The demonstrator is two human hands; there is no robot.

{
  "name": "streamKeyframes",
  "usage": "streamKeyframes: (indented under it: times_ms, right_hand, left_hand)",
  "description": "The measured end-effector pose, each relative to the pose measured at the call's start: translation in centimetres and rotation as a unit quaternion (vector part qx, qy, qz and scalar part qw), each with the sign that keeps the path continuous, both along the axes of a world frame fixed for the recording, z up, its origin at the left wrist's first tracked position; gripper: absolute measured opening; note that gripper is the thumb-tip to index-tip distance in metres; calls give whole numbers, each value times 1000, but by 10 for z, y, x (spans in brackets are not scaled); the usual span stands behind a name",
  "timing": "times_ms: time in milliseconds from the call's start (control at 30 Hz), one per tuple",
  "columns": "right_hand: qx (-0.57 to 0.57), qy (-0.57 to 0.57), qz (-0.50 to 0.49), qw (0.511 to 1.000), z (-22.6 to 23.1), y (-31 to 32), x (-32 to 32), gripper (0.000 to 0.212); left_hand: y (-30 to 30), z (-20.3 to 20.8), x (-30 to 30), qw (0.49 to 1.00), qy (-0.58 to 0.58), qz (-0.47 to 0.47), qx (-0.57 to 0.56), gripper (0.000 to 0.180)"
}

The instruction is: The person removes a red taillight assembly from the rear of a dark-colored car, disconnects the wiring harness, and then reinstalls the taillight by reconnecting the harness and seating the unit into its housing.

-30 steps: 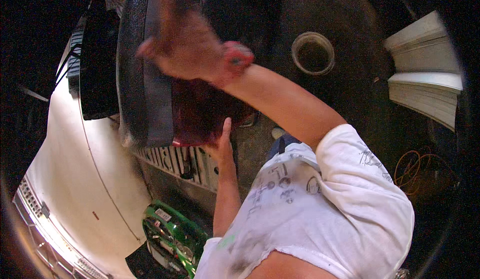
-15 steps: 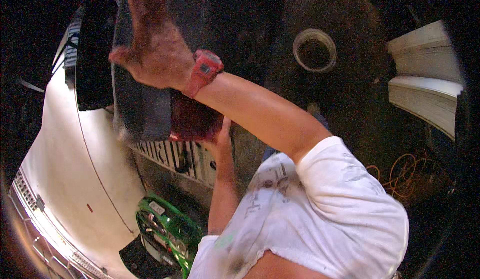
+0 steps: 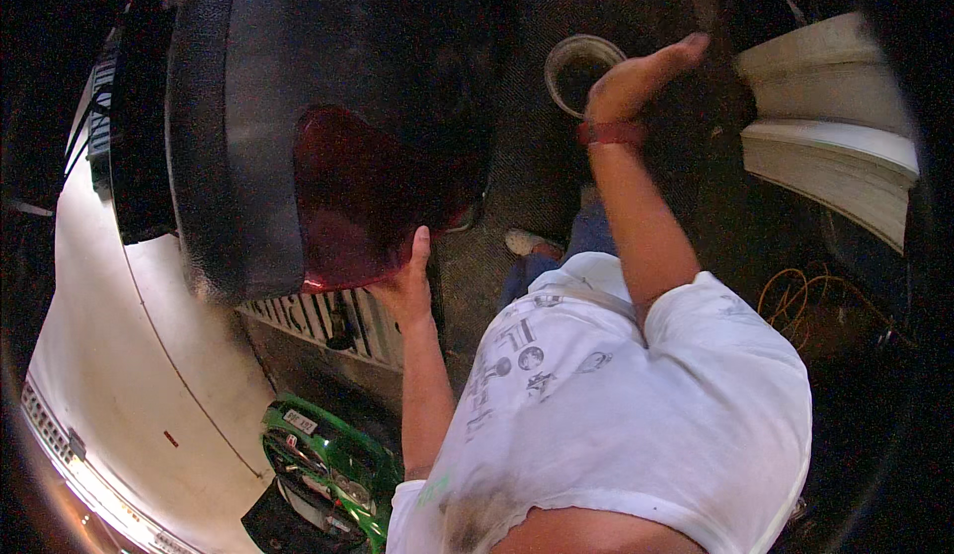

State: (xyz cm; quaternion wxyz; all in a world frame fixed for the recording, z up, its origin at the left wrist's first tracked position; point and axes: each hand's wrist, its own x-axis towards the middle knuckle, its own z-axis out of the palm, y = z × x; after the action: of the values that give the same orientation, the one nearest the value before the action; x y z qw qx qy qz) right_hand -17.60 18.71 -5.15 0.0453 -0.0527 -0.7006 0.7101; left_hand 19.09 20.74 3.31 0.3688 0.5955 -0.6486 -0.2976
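Note:
My left hand (image 3: 405, 291) grips the lower edge of a dark red tail-light lens (image 3: 368, 201) that sits against a black, curved car panel (image 3: 234, 147). The thumb points up along the lens rim. My right hand (image 3: 636, 75), with a red band on its wrist, is raised off to the right with flat fingers and holds nothing. It hovers in front of a round pale container (image 3: 581, 69) on the dark floor, well away from the lens.
A white car body (image 3: 119, 355) curves down the left side, with a slatted grille (image 3: 328, 320) under the lens. A green shiny part (image 3: 328, 465) lies below. White stacked panels (image 3: 835, 127) stand at right, an orange cable (image 3: 805, 296) beneath them. My shoe (image 3: 527, 244) rests on the floor.
My right hand has left the black panel at upper left and swung across to the right, near the round container. The left hand stays on the red lens.

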Motion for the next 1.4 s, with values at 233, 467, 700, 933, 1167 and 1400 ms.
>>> streamKeyframes:
  times_ms: [233,467,700,933,1167,1400]
  right_hand:
    - [-78,-94,324,938,-2,-80,203,79]
    - [-18,-187,148,971,-105,-25,77,87]
    - [-161,-194,63,966,-71,-52,150,81]
    - [-107,-196,281,933,-41,-72,144,88]
    - [-336,66,109,933,132,-28,39,77]
    - [-606,278,57,743,250,53,9,93]
  left_hand:
    - [4,8,-12,996,72,20,43,99]
    - [5,7,-9,996,80,1,39,92]
    - [7,14,-14,999,39,-7,34,93]
    - [8,14,-15,999,32,26,35,109]
    - [0,-2,-1,996,-83,42,-15,128]
    - [6,10,-16,999,42,6,12,118]
